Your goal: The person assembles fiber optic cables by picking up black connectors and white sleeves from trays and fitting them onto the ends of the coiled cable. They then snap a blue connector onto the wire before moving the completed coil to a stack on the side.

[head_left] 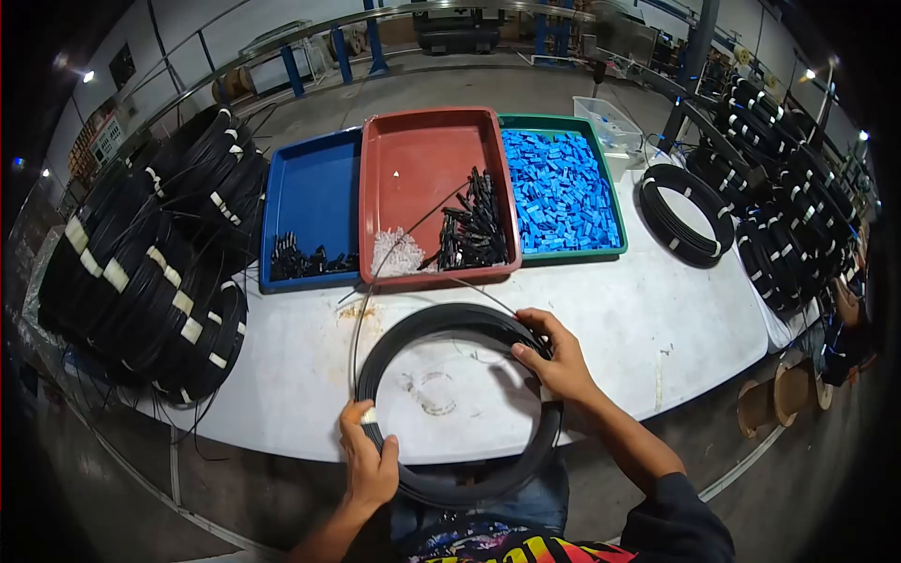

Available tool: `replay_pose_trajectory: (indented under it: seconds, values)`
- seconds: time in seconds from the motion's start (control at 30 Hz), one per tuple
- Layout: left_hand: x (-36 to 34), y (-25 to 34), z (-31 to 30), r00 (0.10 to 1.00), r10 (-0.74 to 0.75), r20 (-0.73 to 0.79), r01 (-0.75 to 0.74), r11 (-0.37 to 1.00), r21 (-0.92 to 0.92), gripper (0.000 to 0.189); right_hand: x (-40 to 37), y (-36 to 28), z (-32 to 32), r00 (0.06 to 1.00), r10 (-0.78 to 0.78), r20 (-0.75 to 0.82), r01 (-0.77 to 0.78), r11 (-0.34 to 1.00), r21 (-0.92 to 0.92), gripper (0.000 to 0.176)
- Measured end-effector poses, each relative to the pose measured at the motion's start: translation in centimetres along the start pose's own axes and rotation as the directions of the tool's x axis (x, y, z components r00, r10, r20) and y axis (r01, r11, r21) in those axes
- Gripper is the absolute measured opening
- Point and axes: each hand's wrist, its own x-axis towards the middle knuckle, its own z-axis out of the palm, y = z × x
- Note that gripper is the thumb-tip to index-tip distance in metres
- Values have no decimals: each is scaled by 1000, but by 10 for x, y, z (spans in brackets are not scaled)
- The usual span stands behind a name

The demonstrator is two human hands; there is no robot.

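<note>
A coil of black cable (394,340) is held between my two hands, its far part over the white table (619,328) and its near part past the edge, above my lap. My left hand (369,460) is closed around the coil's left side, by a band of white tape (368,414). On the upper right of the ring, my right hand (554,355) grips the cable with thumb and fingers. A loose cable end (356,328) rises from the left side and arches over the red tray (427,141).
The red tray holds black parts (474,220) and small clear pieces (396,253). Beside it stand a blue tray (314,188) with black parts and a green tray (615,211) of blue pieces (563,188). Taped coils (141,272) pile up at left; another coil (662,220) lies at right.
</note>
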Motion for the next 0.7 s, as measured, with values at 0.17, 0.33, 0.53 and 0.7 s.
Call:
replay_pose_trajectory:
  seconds: [0.17, 0.33, 0.53, 0.7]
  values:
    - [14, 14, -10, 995, -26, 94, 5, 976, 216, 71, 11, 3, -1, 972, 226, 58, -228, 973, 45, 41]
    - [75, -1, -21, 999, -20, -28, 24, 985, 173, 68, 34, -12, -1, 971, 235, 50, -229, 969, -95, 38]
    - [156, -46, -14, 995, -56, 83, 62, 995, -78, 56, 66, -23, 8, 993, 117, 2, -116, 986, -120, 35]
    - [170, -43, -3, 979, 131, 155, -147, 984, 97, 49, 93, -38, 17, 987, 84, -137, -70, 992, 107, 28]
